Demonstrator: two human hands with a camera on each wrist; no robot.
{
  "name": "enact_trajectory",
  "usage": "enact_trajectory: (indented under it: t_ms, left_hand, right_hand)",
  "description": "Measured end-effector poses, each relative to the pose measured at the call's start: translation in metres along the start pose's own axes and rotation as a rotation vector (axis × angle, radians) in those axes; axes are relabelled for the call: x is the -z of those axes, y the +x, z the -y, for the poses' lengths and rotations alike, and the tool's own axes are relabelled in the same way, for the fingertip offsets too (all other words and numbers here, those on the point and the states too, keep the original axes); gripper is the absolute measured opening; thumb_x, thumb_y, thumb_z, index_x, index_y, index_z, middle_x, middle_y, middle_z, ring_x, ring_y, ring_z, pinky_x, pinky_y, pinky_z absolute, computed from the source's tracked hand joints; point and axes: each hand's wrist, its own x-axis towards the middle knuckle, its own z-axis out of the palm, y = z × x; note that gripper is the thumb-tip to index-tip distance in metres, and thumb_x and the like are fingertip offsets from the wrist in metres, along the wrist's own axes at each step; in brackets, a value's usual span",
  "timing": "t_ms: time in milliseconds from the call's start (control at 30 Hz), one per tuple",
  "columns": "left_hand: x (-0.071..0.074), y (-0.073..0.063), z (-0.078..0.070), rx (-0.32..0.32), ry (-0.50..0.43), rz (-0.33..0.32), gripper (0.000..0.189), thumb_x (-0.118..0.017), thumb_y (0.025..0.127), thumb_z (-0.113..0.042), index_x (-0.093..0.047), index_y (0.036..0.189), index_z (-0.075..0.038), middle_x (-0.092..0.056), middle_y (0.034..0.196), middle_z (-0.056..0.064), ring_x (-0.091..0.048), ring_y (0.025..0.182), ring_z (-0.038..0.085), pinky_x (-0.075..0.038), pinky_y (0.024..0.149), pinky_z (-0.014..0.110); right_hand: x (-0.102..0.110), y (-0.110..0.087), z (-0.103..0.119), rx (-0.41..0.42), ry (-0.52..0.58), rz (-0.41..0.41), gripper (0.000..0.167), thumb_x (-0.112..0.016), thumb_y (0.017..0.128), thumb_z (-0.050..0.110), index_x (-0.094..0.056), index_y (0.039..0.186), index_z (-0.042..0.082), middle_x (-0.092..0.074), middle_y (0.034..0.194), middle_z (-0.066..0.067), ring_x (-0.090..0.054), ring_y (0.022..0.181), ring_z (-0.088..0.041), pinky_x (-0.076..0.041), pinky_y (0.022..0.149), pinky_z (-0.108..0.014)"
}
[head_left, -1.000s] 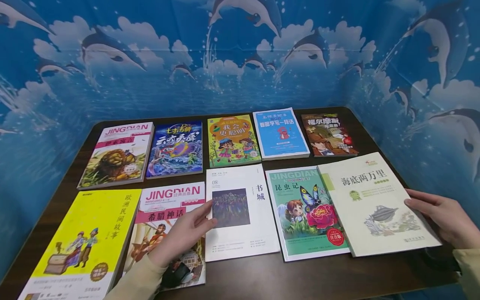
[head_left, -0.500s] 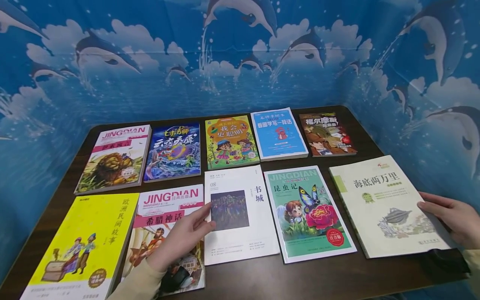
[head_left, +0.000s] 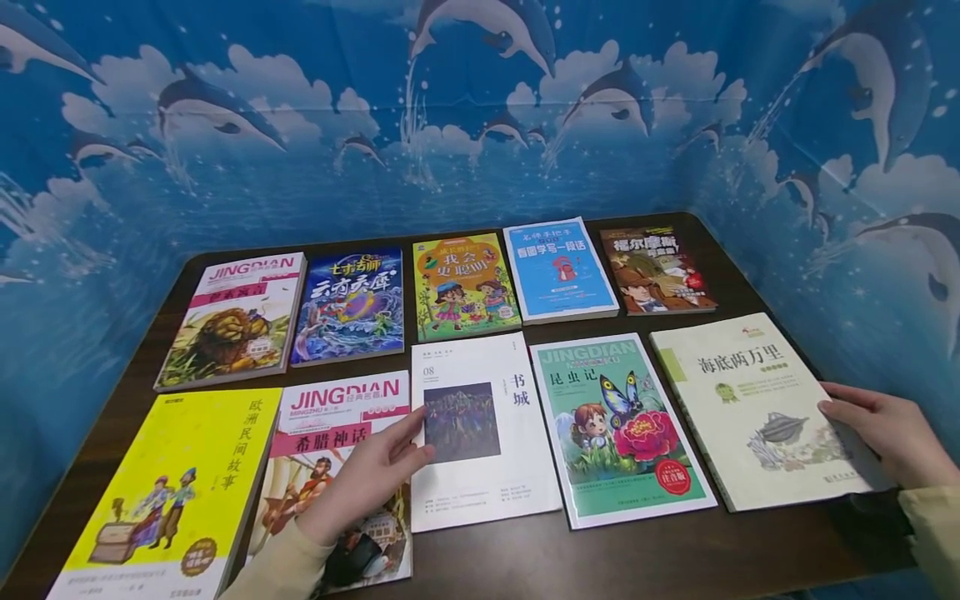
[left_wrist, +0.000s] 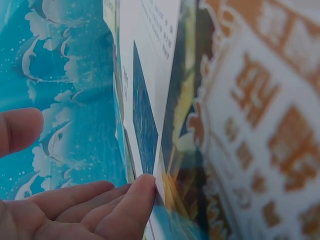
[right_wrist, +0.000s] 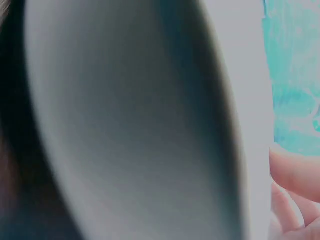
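Observation:
My right hand (head_left: 900, 429) holds the right edge of a cream book (head_left: 720, 433) with a submarine drawing, thumb on its cover. In the right wrist view the book's pages (right_wrist: 125, 125) are blurred and bulge open, and fingers (right_wrist: 295, 175) show at the edge. My left hand (head_left: 367, 483) lies over a pink-and-white book (head_left: 337, 400) with its fingertips at the left edge of a white magazine (head_left: 517, 467). In the left wrist view the thumb (left_wrist: 20, 131) stands apart from the fingers (left_wrist: 132, 210). Between magazine and cream book lies a green butterfly book (head_left: 592, 467).
A yellow book (head_left: 172, 433) lies at the front left. Along the back row are a lion-cover book (head_left: 232, 325), a blue one (head_left: 348, 308), a green-orange one (head_left: 465, 292), a light blue one (head_left: 562, 267) and a brown one (head_left: 660, 271). Dolphin-print cloth (head_left: 450, 183) surrounds the dark table (head_left: 487, 558).
The cream book has slid right with my right hand, off the green book's right edge, then a little back left. My left hand has stayed at the magazine's edge.

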Motion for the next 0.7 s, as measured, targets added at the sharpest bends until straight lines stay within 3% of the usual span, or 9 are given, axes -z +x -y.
enact_trajectory:
  t_ms: [100, 267, 400, 500, 700]
  left_hand:
    - [0.0, 0.0, 0.0, 0.0, 0.004, -0.004, 0.064, -0.06, 0.094, -0.031, -0.035, 0.145, 0.0, -0.04, 0.144, 0.023, -0.045, 0.13, 0.032, -0.042, 0.102, 0.04]
    - [0.0, 0.001, 0.0, -0.002, 0.005, -0.007, 0.065, -0.06, 0.093, -0.03, -0.035, 0.145, 0.0, -0.04, 0.145, 0.023, -0.045, 0.13, 0.032, -0.042, 0.102, 0.04]
    - [0.0, 0.0, 0.0, 0.01, 0.003, -0.011, 0.065, -0.06, 0.093, -0.031, -0.036, 0.145, 0.0, -0.04, 0.145, 0.023, -0.045, 0.129, 0.033, -0.042, 0.101, 0.04]
    - [0.0, 0.0, -0.001, 0.015, 0.007, -0.01, 0.064, -0.06, 0.093, -0.03, -0.036, 0.144, 0.0, -0.04, 0.145, 0.023, -0.046, 0.129, 0.033, -0.042, 0.101, 0.04]
    - [-0.002, 0.0, -0.001, 0.014, -0.016, -0.011, 0.068, -0.061, 0.093, -0.028, -0.03, 0.147, 0.0, -0.036, 0.147, 0.021, -0.039, 0.134, 0.032, -0.039, 0.104, 0.04]
  right_hand:
    - [-0.003, 0.0, 0.0, -0.017, -0.023, -0.025, 0.066, -0.049, 0.098, 0.036, -0.032, 0.142, -0.009, -0.055, 0.116, -0.036, -0.059, 0.062, -0.008, -0.053, 0.054, -0.033]
    - [-0.007, 0.001, -0.001, -0.026, -0.054, -0.051, 0.063, -0.052, 0.097, 0.034, -0.037, 0.139, -0.011, -0.048, 0.127, -0.037, -0.058, 0.066, -0.008, -0.051, 0.054, -0.032]
    - [-0.009, 0.005, 0.001, -0.022, -0.085, -0.046, 0.066, -0.054, 0.096, 0.037, -0.039, 0.138, -0.011, -0.046, 0.13, -0.037, -0.06, 0.086, -0.03, -0.051, 0.063, -0.039]
    - [-0.009, 0.004, 0.004, -0.025, -0.128, -0.029, 0.073, -0.055, 0.094, 0.043, -0.037, 0.138, -0.012, -0.04, 0.134, -0.038, -0.049, 0.109, -0.047, -0.049, 0.073, -0.052]
    - [-0.008, -0.01, 0.018, 0.063, -0.223, -0.013, 0.083, -0.05, 0.094, 0.051, -0.029, 0.141, -0.013, -0.033, 0.136, -0.041, -0.035, 0.122, -0.056, -0.042, 0.085, -0.064]
